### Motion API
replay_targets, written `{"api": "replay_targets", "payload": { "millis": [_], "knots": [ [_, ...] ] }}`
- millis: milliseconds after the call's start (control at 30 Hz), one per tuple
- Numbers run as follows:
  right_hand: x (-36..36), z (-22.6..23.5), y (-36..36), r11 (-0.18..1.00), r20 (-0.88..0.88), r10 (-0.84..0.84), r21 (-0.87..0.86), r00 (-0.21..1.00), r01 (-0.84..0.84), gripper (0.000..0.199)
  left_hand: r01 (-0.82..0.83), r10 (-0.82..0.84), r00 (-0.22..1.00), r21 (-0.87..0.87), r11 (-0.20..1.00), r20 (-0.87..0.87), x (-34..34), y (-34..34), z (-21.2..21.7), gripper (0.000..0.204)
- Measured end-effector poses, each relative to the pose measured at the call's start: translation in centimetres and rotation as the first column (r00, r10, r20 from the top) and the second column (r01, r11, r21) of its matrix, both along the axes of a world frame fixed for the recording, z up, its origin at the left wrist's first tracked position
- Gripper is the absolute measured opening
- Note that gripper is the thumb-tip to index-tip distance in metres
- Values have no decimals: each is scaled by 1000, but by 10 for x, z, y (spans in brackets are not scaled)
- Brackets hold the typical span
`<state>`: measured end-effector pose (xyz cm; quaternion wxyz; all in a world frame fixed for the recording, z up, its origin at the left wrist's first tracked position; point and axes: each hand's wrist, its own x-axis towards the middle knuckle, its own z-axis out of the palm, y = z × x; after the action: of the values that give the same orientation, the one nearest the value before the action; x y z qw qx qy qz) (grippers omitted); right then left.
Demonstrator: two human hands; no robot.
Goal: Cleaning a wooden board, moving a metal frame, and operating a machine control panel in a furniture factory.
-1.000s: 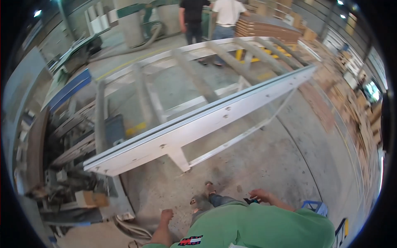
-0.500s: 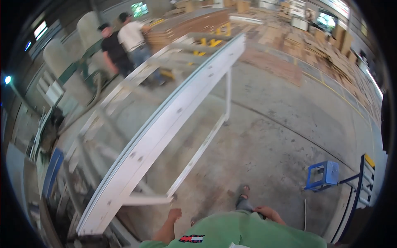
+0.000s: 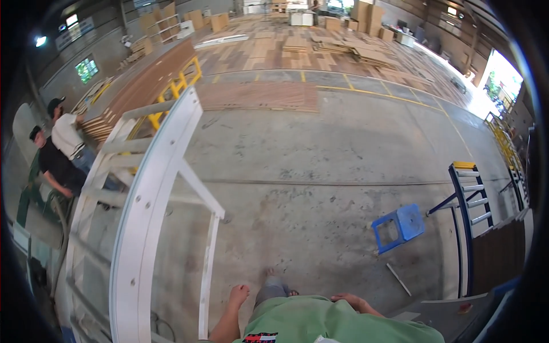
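Note:
My left hand (image 3: pixel 240 294) hangs low in front of me with its fingers curled in, and nothing shows in it. It is nearest to the white metal leg frame (image 3: pixel 210 257) of a roller conveyor, apart from it. The conveyor's long white side rail (image 3: pixel 146 228), dotted with bolts, runs up the left of the view; grey rollers (image 3: pixel 108 197) lie beyond it. My right hand (image 3: pixel 350 299) rests beside my green shirt (image 3: pixel 337 320), fingers loosely extended and partly against the cloth. I see nothing in it.
A blue plastic stool (image 3: pixel 407 223) stands at right, near a thin white stick (image 3: pixel 398 279) on the floor. Beyond it is a blue ladder (image 3: pixel 472 197) with a yellow top. Two people (image 3: pixel 60 157) stand left by stacked brown boards (image 3: pixel 151 86). Wooden sheets (image 3: pixel 257 96) lie ahead.
My view has swung to the right, so the conveyor and the two people have shifted left in the picture. The stool and ladder now sit further in. My hands remain low near my body.

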<state>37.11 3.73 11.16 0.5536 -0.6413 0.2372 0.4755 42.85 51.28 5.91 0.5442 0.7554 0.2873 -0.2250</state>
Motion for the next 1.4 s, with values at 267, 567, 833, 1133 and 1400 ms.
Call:
{"api": "replay_targets", "payload": {
  "millis": [267, 567, 833, 1133, 1400],
  "knots": [
    [223, -6, -10, 980, 242, 173, -135, 955, -143, 46, 157, -334, 837, 394, 905, 433, 277, -3, 59, 29],
    [513, -19, -3, 804, 810, 520, -357, 272, -476, 46, -388, -349, 504, 568, 726, 790, 607, 77, 342, 27],
    [810, 4, 51, 960, 198, 280, -35, 939, -279, 46, -575, -296, 766, 814, 83, 571, 737, 149, 348, 30],
    [1132, 84, 118, 649, 144, 756, -288, 639, -704, 47, -659, 98, 752, 744, 109, 651, 881, 174, 386, 24],
    [1344, 93, 207, 801, 345, 598, -220, 724, -557, 35, -418, 93, 902, 907, -54, 421, 978, 272, 430, 28]
  ]
}}
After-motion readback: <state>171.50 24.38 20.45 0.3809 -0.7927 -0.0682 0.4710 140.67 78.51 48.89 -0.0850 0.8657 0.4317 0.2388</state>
